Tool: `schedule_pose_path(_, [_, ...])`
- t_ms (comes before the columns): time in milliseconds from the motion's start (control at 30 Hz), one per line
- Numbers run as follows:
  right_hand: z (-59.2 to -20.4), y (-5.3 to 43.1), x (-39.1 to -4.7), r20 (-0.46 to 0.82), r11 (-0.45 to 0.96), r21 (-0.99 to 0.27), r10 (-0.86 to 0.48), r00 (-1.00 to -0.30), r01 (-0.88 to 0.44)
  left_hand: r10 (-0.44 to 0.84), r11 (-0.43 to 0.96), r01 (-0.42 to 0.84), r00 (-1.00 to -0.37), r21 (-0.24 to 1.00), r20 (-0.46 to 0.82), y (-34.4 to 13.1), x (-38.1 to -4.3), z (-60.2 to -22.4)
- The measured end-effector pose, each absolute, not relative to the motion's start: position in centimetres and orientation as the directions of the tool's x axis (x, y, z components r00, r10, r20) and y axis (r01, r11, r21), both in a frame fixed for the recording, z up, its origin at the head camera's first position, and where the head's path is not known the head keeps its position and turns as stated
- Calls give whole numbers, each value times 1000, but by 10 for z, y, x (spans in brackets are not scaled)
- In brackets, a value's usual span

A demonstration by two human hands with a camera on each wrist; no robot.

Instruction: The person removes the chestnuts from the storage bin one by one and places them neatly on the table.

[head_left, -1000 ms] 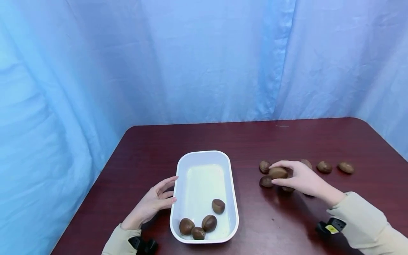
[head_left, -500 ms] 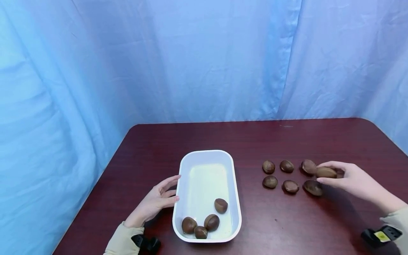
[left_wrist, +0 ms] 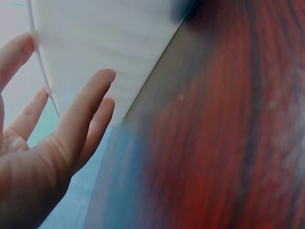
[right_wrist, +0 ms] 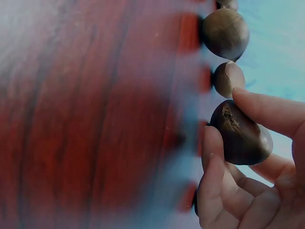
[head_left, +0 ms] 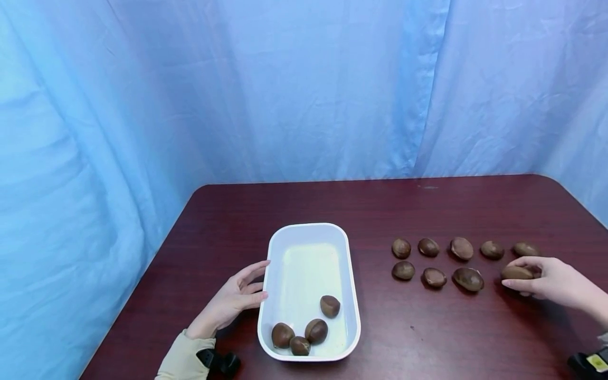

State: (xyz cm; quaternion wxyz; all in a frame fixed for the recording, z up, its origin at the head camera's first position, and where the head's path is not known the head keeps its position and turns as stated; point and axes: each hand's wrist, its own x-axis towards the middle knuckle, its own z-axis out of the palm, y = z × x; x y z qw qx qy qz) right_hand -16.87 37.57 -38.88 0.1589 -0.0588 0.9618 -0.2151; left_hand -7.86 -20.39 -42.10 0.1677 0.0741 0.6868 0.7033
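My right hand is at the right end of two rows of chestnuts. Between thumb and fingers it pinches a brown chestnut, low over the table in line with the front row. Behind it lies the last chestnut of the back row. At the left, my left hand rests against the side of a white plastic tray, fingers extended and fingertips at its long edge. In the left wrist view, the fingers lie along the tray's outer wall. Several chestnuts sit inside at the tray's near end.
All of this stands on a dark red-brown table. The front row starts with a chestnut to the right of the tray. Light blue curtains hang behind the table and along its left side.
My right hand has carried the pinched chestnut rightward, from over the left end of the rows to the right end of the front row. The left hand keeps its place at the tray.
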Motion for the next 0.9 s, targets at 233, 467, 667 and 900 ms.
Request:
schedule_pose_path(233, [-390,370,-170,-298,881,-471,-202,-933,-41,337,-1,-135,-933,991,-127,-203,-80,-421])
schedule_pose_path(467, [-392,371,-171,-328,861,-509,-197,-924,-3,348,-9,-137,-929,991,-126,-202,-81,-422])
schedule_pose_path(667, [-391,371,-170,-333,864,-504,-188,-924,6,351,-19,-138,-928,990,-123,-204,-81,-424])
schedule_pose_path(900, [-392,375,-172,-337,882,-472,-186,-923,-6,350,-19,-132,-930,991,-117,-204,-80,-423])
